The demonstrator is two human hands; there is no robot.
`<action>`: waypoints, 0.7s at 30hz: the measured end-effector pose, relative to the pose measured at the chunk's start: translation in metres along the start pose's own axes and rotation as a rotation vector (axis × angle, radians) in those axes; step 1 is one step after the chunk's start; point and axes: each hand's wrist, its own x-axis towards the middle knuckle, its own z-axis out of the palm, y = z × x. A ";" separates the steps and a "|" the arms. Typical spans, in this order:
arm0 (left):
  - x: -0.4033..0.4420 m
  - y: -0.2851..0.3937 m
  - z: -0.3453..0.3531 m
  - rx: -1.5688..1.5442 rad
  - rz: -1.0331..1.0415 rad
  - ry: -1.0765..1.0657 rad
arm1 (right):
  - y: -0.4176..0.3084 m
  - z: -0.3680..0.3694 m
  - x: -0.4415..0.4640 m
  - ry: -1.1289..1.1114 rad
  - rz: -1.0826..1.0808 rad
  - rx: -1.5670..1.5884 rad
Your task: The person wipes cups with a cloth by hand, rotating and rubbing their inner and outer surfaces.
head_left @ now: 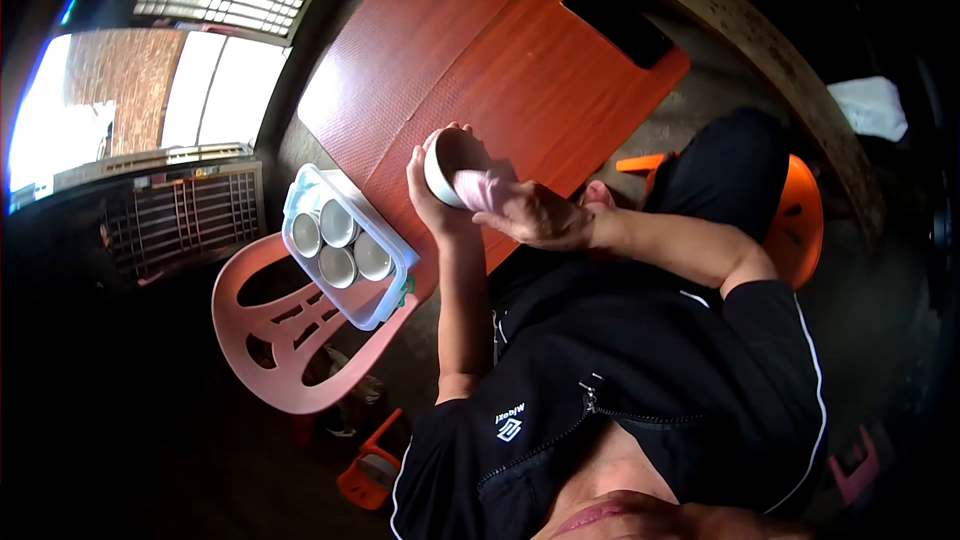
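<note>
My left hand (432, 195) is wrapped round a white bowl (440, 177), its fingers along the far rim and outer side. The bowl is tilted, with its mouth turned to the right. My right hand (535, 215) is closed on a pink cloth (482, 189), part of which reaches into the bowl's mouth. Both hands are above the near edge of the reddish-brown table (510, 60). Left of them, a translucent plastic bin (372, 316) holds several white bowls (337, 267), their mouths facing up.
The bin sits by a pink plastic chair (262, 322) at the table's left. A flat black object (618, 25) lies at the table's far right. Orange seats (797, 225) and a small orange stool (372, 470) stand nearby. A bright window (200, 90) is at left.
</note>
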 end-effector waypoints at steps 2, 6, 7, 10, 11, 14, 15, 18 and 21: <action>0.003 0.008 0.000 0.001 -0.162 -0.011 | 0.020 0.006 -0.004 0.054 -0.313 -0.318; -0.007 0.015 -0.014 0.399 -0.064 -0.170 | -0.002 -0.020 0.020 -0.128 0.341 0.366; -0.010 0.008 -0.012 0.563 0.115 -0.191 | -0.010 -0.027 0.028 -0.031 0.696 0.658; -0.010 -0.006 -0.005 0.621 0.507 -0.240 | -0.006 -0.019 0.017 -0.096 0.650 0.821; -0.010 -0.009 -0.001 0.495 0.501 -0.183 | -0.013 -0.012 0.011 -0.143 0.533 0.609; -0.012 0.006 0.010 0.334 0.117 -0.055 | 0.036 0.019 -0.008 0.068 -0.329 -0.352; -0.008 0.007 0.002 0.465 0.100 -0.018 | 0.053 0.026 -0.010 -0.003 -0.382 -0.528; -0.010 0.016 -0.006 0.204 -0.099 -0.046 | 0.029 0.007 -0.002 -0.058 -0.214 -0.411; -0.013 0.007 -0.004 0.477 0.198 -0.229 | 0.006 -0.017 0.019 -0.235 0.710 0.820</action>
